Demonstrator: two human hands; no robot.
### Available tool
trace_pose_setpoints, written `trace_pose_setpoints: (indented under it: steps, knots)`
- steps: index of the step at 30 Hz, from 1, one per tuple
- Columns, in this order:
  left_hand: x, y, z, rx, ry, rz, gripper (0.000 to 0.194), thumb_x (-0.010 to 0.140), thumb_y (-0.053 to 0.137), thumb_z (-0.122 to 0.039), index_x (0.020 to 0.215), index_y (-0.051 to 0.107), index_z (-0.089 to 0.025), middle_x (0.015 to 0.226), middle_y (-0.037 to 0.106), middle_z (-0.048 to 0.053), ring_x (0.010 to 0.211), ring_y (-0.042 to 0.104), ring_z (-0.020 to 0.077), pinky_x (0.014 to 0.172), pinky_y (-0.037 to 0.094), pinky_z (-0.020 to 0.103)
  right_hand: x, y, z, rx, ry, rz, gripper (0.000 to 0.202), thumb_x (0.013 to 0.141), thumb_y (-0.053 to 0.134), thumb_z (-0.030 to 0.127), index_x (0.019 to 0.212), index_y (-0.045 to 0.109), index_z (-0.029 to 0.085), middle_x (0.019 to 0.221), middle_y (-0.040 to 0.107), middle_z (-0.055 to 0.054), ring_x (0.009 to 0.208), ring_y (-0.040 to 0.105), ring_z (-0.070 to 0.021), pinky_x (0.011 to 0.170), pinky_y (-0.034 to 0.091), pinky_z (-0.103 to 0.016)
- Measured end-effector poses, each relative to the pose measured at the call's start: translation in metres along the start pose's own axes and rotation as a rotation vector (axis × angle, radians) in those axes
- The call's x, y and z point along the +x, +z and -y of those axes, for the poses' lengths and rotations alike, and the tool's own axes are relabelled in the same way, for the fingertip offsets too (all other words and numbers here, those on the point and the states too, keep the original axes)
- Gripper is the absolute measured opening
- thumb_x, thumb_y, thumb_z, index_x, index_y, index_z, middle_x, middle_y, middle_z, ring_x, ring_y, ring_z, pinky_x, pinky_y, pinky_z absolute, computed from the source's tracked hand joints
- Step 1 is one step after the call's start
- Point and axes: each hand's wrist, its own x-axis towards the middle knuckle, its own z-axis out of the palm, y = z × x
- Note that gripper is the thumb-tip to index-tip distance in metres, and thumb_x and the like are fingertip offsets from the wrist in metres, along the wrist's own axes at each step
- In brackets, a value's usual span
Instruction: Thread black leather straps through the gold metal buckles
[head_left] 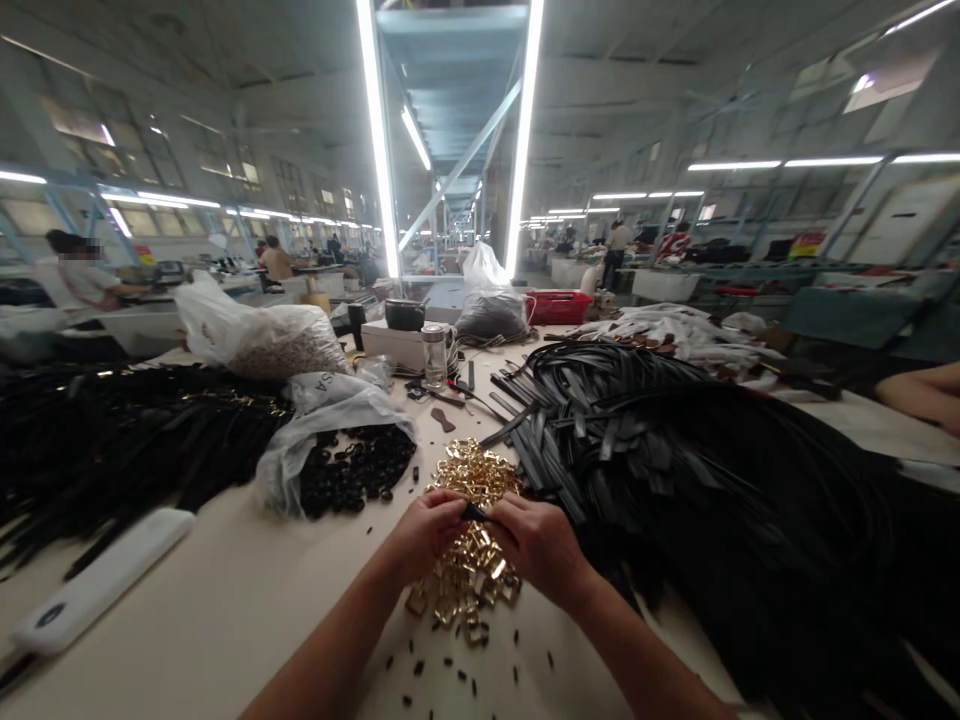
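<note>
At a pale worktable (240, 590) beneath bright strip lights (525, 130), handwork proceeds between a broad heap of black straps (652, 450) on the right and a lower dark pile (180, 425) on the left. Nearer in, a translucent bag (289, 458) lies open, black loops (341, 475) gathered at its mouth, beside a mound of gold-coloured metal fittings (471, 572). Over that mound, the left hand (427, 528) pinches one end of a small black piece (475, 512) between thumb and fingertips, while the right hand (538, 540), fingers curled, grips the other end. Whether the piece carries a fitting cannot be told, as the fingers cover much of it. Good handling here likely calls for a steady left pinch close to the end, with the right thumb doing the finer work, and both wrists level so the piece neither twists nor slips into the metal below. Smallest of all, black bits (474, 688) lie scattered on the near side of the mound.
</note>
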Motion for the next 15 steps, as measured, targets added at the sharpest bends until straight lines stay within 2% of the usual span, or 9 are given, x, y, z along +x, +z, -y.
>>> trace_pose_setpoints:
  steps: [4, 11, 15]
  knots:
    - [-0.0004, 0.0009, 0.0006, -0.069, -0.05, 0.009, 0.028, 0.061, 0.084, -0.022, 0.081, 0.067, -0.012, 0.078, 0.069, 0.003, 0.062, 0.062, 0.0068, 0.059, 0.049, 0.014, 0.0001, 0.0016, 0.0008, -0.026, -0.016, -0.009, 0.024, 0.094, 0.046, 0.026, 0.073, 0.056, 0.019, 0.069, 0.056, 0.001, 0.058, 0.049, -0.0101, 0.057, 0.024, -0.027]
    - [-0.0045, 0.0024, -0.0048, 0.145, 0.087, -0.014, 0.03, 0.061, 0.084, -0.027, 0.081, 0.069, -0.012, 0.076, 0.069, 0.004, 0.064, 0.062, 0.0104, 0.063, 0.048, 0.02, 0.0008, -0.0028, 0.0023, 0.088, 0.043, 0.024, 0.02, 0.093, 0.049, 0.027, 0.077, 0.06, 0.02, 0.072, 0.059, 0.0, 0.062, 0.054, -0.0113, 0.058, 0.029, -0.024]
    - [-0.007, 0.0009, -0.0069, 0.127, 0.017, 0.01, 0.027, 0.061, 0.084, -0.027, 0.077, 0.068, -0.013, 0.075, 0.068, 0.004, 0.063, 0.06, 0.0103, 0.061, 0.046, 0.02, 0.0013, -0.0057, 0.0037, 0.091, 0.004, 0.039, 0.022, 0.092, 0.048, 0.026, 0.074, 0.059, 0.02, 0.07, 0.059, 0.0, 0.06, 0.052, -0.0111, 0.057, 0.029, -0.024]
